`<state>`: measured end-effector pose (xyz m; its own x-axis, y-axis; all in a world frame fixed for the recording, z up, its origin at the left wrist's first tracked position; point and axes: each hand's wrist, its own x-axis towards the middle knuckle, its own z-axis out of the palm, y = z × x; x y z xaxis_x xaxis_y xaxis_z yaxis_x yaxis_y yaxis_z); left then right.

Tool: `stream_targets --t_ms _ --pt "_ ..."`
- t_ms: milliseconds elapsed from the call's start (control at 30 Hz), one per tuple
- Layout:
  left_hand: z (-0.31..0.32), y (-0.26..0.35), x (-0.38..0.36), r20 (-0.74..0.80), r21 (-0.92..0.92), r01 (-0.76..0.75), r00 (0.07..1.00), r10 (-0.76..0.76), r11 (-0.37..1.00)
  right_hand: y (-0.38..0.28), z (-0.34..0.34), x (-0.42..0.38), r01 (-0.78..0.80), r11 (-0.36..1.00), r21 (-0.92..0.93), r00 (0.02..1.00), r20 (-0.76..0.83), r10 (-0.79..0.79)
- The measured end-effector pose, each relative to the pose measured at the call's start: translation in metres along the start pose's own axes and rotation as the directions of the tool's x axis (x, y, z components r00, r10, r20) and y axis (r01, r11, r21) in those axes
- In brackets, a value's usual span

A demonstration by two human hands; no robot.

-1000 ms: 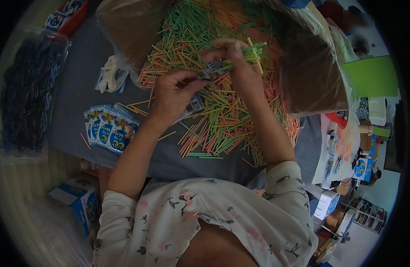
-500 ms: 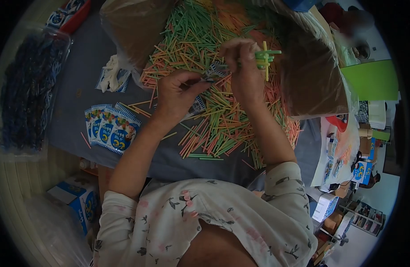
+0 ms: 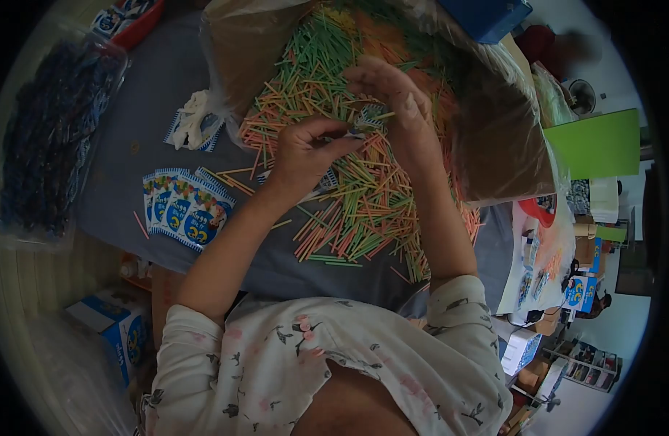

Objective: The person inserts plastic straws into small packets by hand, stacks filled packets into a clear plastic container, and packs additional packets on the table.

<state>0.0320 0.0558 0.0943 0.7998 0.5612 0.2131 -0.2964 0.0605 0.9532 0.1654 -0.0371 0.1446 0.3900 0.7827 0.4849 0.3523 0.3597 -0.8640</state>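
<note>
My left hand [image 3: 301,156] pinches the edge of a small printed packet [image 3: 371,116] between thumb and fingertips. The packet is blue, white and silvery, partly hidden behind the fingers, and the end of a pale stick shows at its upper side. Just right of it, my right hand [image 3: 403,105] is open with fingers stretched, close to the packet, and no sticks show in it. Both hands are over a large pile of thin green, orange, yellow and pink sticks [image 3: 363,211]. Another packet lies partly hidden under my left hand.
Fanned printed packets [image 3: 185,207] lie at left, below white gloves [image 3: 195,123] on another packet. A clear tub of dark blue items [image 3: 51,145] stands far left. Cardboard under plastic [image 3: 505,131] flanks the pile. A person in red [image 3: 541,51] is at the back right.
The bunch of green and yellow sticks has left my right hand, whose fingers have opened out. My left hand still pinches the packet. The whole view has shifted slightly.
</note>
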Motion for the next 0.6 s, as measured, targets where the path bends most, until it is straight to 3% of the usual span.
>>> stream_targets --t_ms 67,100,167,300,367,400,433,467,500,533,600 --pt "0.003 -0.007 0.002 0.054 -0.041 0.023 0.998 -0.020 0.999 -0.014 0.005 0.003 -0.144 0.990 -0.001 0.984 -0.110 0.143" --pt "0.006 -0.010 0.003 0.052 -0.045 0.019 0.998 -0.017 0.999 -0.016 0.005 0.002 -0.143 0.990 -0.005 0.984 -0.107 0.141" --pt "0.012 -0.016 0.002 0.097 -0.221 -0.026 0.994 0.048 0.975 -0.017 0.003 -0.002 -0.258 0.957 -0.131 0.959 0.086 0.270" --pt "0.005 -0.022 -0.008 0.098 -0.108 -0.047 0.994 0.058 0.993 -0.023 0.004 -0.009 -0.244 0.934 -0.261 0.931 0.207 0.301" --pt "-0.007 -0.018 -0.015 0.106 -0.075 -0.037 0.993 0.044 0.997 -0.023 0.003 -0.010 -0.146 0.966 -0.211 0.988 -0.081 0.132" --pt "-0.012 -0.015 -0.018 0.092 -0.072 -0.040 0.995 0.046 0.997 -0.025 0.003 -0.012 -0.143 0.968 -0.207 0.989 -0.068 0.132" --pt "-0.018 -0.009 -0.022 0.096 -0.023 -0.067 0.993 0.069 0.997 -0.029 0.004 -0.016 0.093 0.889 -0.448 0.990 0.134 -0.036" --pt "-0.024 -0.003 -0.028 0.094 0.029 -0.093 0.992 0.090 0.995 -0.032 0.010 -0.021 0.356 0.719 -0.597 0.918 0.366 -0.151" --pt "-0.027 0.002 -0.035 0.063 0.039 -0.090 0.994 0.088 0.995 -0.033 0.026 -0.036 0.326 0.728 -0.603 0.875 0.484 0.009" --pt "-0.027 0.007 -0.044 0.043 0.019 -0.124 0.991 0.123 0.992 -0.038 0.037 -0.044 0.339 0.745 -0.575 0.861 0.509 0.001" --pt "-0.033 0.007 -0.062 -0.028 0.093 -0.238 0.970 0.241 0.967 -0.051 0.052 -0.046 0.182 0.782 -0.596 0.892 0.434 0.123"
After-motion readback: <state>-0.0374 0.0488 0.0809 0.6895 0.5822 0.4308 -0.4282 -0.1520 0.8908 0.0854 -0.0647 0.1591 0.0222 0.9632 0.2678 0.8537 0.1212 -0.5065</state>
